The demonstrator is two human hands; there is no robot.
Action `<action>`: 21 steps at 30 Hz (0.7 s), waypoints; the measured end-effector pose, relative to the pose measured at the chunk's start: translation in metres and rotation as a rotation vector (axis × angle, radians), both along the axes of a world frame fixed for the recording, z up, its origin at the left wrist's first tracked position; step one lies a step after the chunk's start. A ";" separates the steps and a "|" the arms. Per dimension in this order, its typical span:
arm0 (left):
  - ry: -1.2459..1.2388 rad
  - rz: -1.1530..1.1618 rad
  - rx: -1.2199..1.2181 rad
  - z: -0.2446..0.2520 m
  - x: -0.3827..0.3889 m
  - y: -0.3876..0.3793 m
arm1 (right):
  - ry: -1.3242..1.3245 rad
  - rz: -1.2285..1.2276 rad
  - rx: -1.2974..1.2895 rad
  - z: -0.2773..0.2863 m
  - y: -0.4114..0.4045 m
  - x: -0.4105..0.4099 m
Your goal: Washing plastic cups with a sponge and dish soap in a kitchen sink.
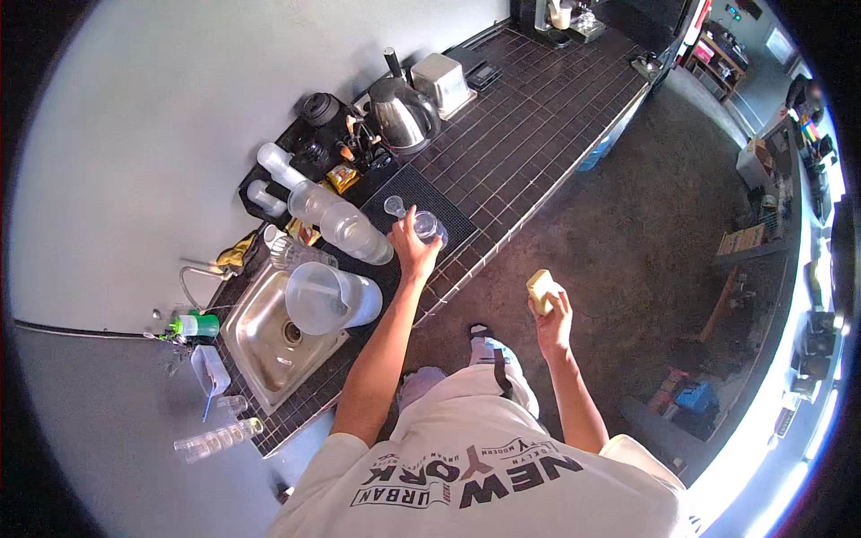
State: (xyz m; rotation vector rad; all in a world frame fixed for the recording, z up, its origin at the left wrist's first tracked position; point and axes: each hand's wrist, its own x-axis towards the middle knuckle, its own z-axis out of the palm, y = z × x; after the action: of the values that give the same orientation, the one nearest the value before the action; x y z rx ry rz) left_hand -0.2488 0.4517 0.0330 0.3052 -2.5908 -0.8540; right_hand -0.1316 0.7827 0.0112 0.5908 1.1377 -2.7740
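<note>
My left hand [416, 250] grips a small clear jar [429, 227] above the black bar mat [410, 181] on the tiled counter. A small clear round-ended item [394, 206] lies on the mat just beside the fingers. My right hand [553, 321] is raised over the floor, off the counter's edge, and holds a pale yellow block [540, 290], perhaps a sponge. Stacked clear plastic containers [350, 228] stand left of my left hand. Nearer to me, a large translucent plastic pitcher [323, 299] overlaps the sink's edge.
A steel sink [259, 350] is at the left, with a green-capped bottle [200, 325] and stacked clear cups [218, 440] around it. Behind the mat stand a steel kettle [397, 118], a metal container [440, 81] and a scale [481, 67]. Another person [800, 97] is far off at right.
</note>
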 end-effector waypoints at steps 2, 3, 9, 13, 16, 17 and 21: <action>0.016 -0.017 0.026 -0.009 0.004 -0.005 | -0.003 0.026 0.001 0.001 -0.003 -0.007; 0.028 -0.048 0.061 -0.011 0.005 -0.003 | 0.017 0.049 0.025 0.001 -0.002 -0.011; 0.100 -0.063 0.121 -0.012 0.013 -0.003 | 0.062 0.096 0.031 0.002 -0.007 -0.040; 0.202 -0.064 0.302 0.017 0.018 0.030 | 0.066 0.039 0.072 0.010 -0.001 -0.045; 0.270 -0.285 0.511 0.057 0.064 0.053 | 0.107 -0.046 -0.019 0.023 -0.010 -0.036; 0.175 -0.194 1.116 0.087 0.090 0.057 | 0.006 -0.027 -0.046 0.008 -0.022 -0.038; 0.024 -0.145 0.527 0.098 0.180 -0.006 | -0.002 0.115 -0.032 0.012 -0.047 -0.039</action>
State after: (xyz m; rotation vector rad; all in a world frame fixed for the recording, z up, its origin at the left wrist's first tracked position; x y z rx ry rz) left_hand -0.0686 0.4461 0.1313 0.2473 -2.3464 -1.5796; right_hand -0.1706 0.7361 0.0229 0.5086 1.0891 -2.6881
